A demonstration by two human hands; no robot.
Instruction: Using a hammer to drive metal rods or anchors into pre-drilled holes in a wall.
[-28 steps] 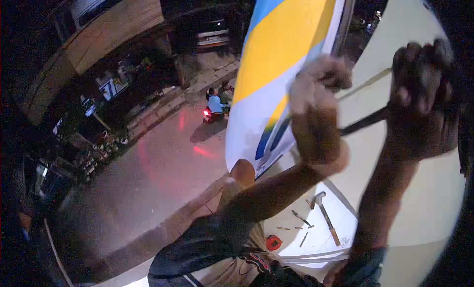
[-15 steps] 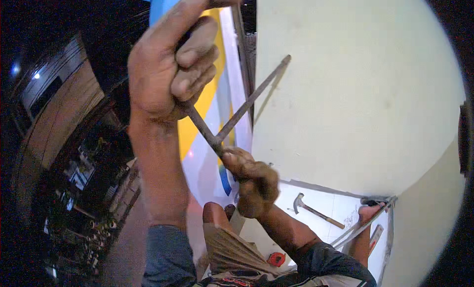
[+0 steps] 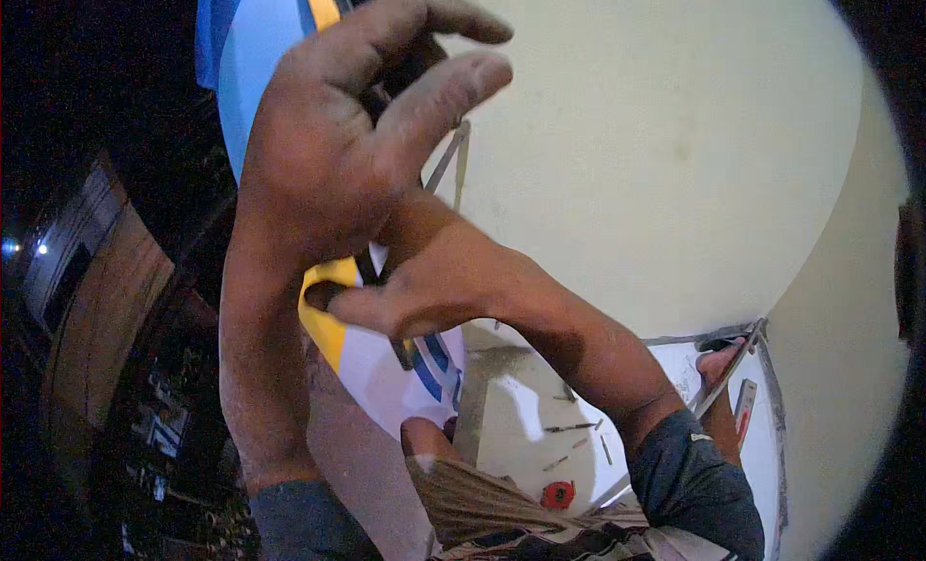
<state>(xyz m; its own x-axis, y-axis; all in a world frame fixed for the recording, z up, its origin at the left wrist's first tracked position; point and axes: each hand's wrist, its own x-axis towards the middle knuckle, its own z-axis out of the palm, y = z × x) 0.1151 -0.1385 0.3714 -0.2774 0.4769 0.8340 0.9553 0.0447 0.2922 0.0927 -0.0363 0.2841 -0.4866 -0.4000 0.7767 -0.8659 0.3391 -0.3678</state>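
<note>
My left hand (image 3: 386,108) is raised in front of the pale wall, its thumb and index finger stretched out with a gap between them. Its other fingers are partly hidden. My right hand (image 3: 424,281) reaches across behind my left wrist, around the dark metal bracket (image 3: 446,164), with the thumb stretched to the left across the bar. My left wrist hides its other fingers. The bracket's slanting arm rises toward the wall, while its lower bar end emerges below my right hand. Much of the bracket is covered by my hands.
A large pale wall (image 3: 656,194) fills the right side. Below are a red tape measure (image 3: 558,494) and several thin tools (image 3: 569,428). A level with red markings (image 3: 746,405) lies at the right, near a bare foot (image 3: 716,365). A blue, yellow and white panel (image 3: 371,368) stands behind my hands.
My left hand has loosened, its thumb and index finger now apart. My right hand has risen behind my left wrist. The bracket appears farther left, and my right arm now covers the hammer.
</note>
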